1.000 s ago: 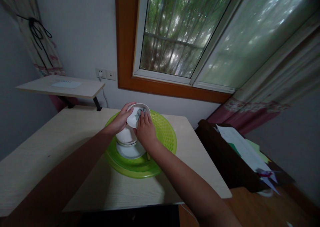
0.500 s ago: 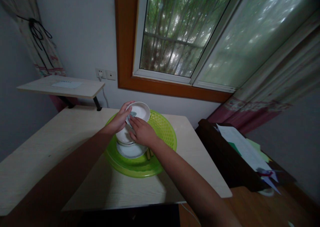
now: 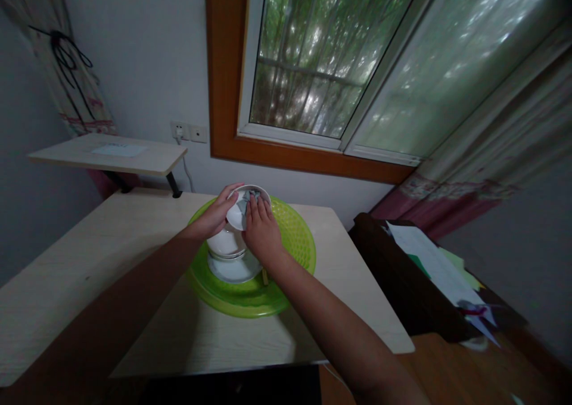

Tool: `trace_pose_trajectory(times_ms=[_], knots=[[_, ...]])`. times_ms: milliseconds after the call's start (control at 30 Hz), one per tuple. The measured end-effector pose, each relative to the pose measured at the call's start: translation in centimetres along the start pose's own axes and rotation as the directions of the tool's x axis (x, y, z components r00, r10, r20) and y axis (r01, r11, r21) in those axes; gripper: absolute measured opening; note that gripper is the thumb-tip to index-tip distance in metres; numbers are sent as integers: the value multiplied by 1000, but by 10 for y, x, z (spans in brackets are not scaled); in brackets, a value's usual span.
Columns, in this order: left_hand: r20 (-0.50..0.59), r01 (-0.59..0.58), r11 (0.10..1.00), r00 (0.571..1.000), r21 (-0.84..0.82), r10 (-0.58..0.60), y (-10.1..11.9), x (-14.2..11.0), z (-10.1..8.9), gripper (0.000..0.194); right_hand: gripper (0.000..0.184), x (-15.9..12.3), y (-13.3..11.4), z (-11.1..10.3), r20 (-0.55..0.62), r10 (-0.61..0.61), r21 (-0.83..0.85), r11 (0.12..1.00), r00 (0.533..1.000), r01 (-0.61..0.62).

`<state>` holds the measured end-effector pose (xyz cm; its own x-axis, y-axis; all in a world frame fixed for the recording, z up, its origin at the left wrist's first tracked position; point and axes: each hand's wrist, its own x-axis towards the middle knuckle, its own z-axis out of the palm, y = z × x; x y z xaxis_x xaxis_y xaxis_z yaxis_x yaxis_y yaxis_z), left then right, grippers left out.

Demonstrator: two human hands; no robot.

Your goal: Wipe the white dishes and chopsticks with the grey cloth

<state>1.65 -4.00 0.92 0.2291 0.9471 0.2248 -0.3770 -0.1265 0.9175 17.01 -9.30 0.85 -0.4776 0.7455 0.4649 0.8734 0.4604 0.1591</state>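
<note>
My left hand (image 3: 214,214) grips the rim of a small white bowl (image 3: 233,214) and holds it tilted above a green plastic basin (image 3: 295,244). My right hand (image 3: 260,229) presses a grey-green cloth (image 3: 243,202) into that bowl, fingers flat on the cloth. Under the held bowl, white bowls (image 3: 226,247) are stacked on a white plate (image 3: 232,271) inside the basin. A thin stick-like thing (image 3: 265,277), perhaps chopsticks, lies in the basin beside my right wrist.
The basin sits on a light wooden table (image 3: 89,262) below a window (image 3: 313,59). A raised shelf (image 3: 111,153) stands at the back left, near wall sockets (image 3: 188,132). To the right, a dark cabinet (image 3: 402,286) carries papers (image 3: 433,262); a curtain (image 3: 491,155) hangs behind.
My right hand slid the cloth from the bowl's left edge up into its middle. The bowl tipped a little more upright. My left hand kept its grip.
</note>
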Motion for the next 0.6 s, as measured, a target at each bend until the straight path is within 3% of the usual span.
trace_pose_trajectory(times_ms=[167, 333, 600], knots=[[-30, -24, 999, 999, 43, 25, 0, 1, -2, 52, 45, -2, -3, 0, 49, -19, -12, 1000, 999, 19], [-51, -42, 993, 998, 107, 48, 0, -1, -3, 48, 32, -2, -1, -7, 108, -137, 158, 980, 985, 119], [-78, -64, 987, 994, 144, 76, 2, -3, -3, 48, 63, -4, 9, 1, -35, -267, 468, 847, 963, 252]])
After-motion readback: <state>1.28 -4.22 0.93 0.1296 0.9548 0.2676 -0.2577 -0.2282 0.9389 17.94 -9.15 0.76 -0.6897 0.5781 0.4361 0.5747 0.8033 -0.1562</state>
